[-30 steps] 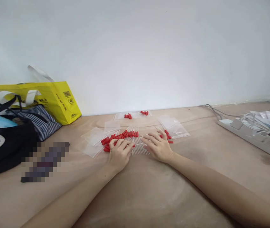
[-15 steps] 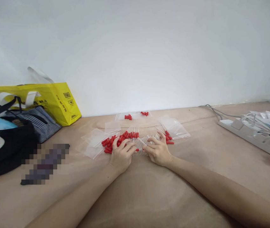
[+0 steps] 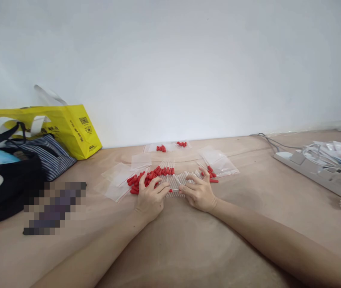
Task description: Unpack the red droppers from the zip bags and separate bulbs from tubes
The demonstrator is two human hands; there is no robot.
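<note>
My left hand [image 3: 151, 200] pinches a red rubber bulb [image 3: 170, 191], most of which its fingers hide. A thin clear tube [image 3: 175, 190] runs from the bulb to my right hand [image 3: 202, 194], whose thumb and fingers are closed on it. Together they look like a dropper. Beneath both hands lies a row of clear tubes [image 3: 185, 176]. A heap of loose red bulbs [image 3: 134, 184] sits beside my left hand. Just behind are several droppers with red bulbs [image 3: 168, 171] side by side. More red-bulbed droppers [image 3: 212, 174] lie beyond my right fingers.
Clear zip bags lie left [image 3: 116, 186] and right [image 3: 221, 162]; further red-bulbed pieces [image 3: 161, 148] rest near the wall. A yellow bag [image 3: 77, 132], striped bag [image 3: 58, 156] and black bag [image 3: 11, 188] stand left. At right is a power strip [image 3: 305, 172] with cables.
The view has shifted slightly. Both hands stay at the same spot over the tubes; a little less red bulb and more of the tube shows between them.
</note>
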